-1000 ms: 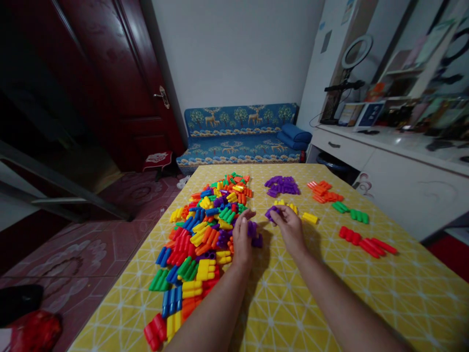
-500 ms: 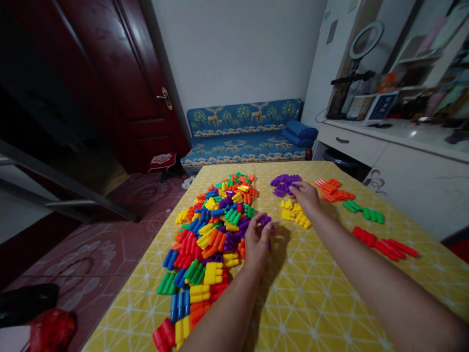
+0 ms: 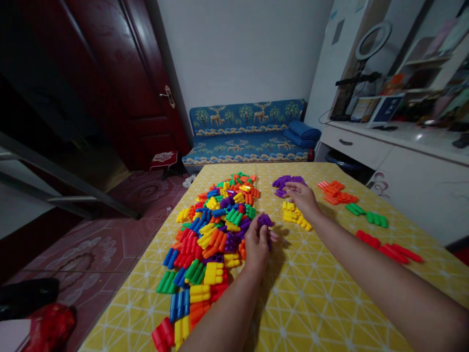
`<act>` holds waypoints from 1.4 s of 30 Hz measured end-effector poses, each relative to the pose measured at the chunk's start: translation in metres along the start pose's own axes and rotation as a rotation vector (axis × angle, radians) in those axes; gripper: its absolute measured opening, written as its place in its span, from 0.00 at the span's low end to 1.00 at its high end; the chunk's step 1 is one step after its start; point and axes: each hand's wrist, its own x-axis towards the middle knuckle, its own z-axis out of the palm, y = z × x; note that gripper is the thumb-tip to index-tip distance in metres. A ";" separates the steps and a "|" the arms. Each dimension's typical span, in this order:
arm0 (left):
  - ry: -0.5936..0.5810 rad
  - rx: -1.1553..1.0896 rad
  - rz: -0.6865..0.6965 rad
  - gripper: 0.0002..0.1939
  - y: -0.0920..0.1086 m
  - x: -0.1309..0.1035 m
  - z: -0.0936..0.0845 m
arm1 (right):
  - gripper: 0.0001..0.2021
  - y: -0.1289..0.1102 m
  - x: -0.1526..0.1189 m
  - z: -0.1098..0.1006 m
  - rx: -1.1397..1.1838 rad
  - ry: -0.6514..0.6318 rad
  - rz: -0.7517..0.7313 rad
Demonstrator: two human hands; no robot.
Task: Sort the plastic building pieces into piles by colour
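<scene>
My left hand (image 3: 258, 244) is closed around purple toy blocks (image 3: 265, 221) beside the right edge of a big mixed heap of plastic building blocks (image 3: 220, 220). More purple shows below its fingers, partly hidden. Farther out, my right hand (image 3: 301, 196) is at the near side of a small purple pile (image 3: 287, 181). Its fingers are stretched toward the left, and I see no block between them. Just below that hand lies a small group of yellow blocks (image 3: 296, 216).
Orange blocks (image 3: 337, 192), green blocks (image 3: 366, 215) and red blocks (image 3: 388, 247) lie in separate groups on the right of the yellow tablecloth (image 3: 315, 293). Behind the table stands a blue patterned sofa (image 3: 245, 139). A white dresser (image 3: 395, 142) is at the right.
My right hand has shifted slightly left along the purple pile, and the purple piece at its fingertips no longer shows there. My left hand keeps its purple blocks, now turned a little.
</scene>
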 end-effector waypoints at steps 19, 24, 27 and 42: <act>-0.029 0.479 0.221 0.08 0.006 -0.009 -0.003 | 0.11 0.002 -0.002 -0.028 -0.216 0.021 0.137; -0.042 0.788 0.359 0.11 0.017 -0.015 -0.001 | 0.06 0.021 0.049 -0.067 -0.348 0.251 0.162; -0.100 0.924 0.359 0.15 0.020 -0.019 0.000 | 0.04 0.023 0.067 -0.086 -0.416 0.303 0.122; -0.049 0.528 0.398 0.16 0.000 -0.008 -0.007 | 0.17 0.024 -0.009 -0.040 -0.258 -0.058 -0.120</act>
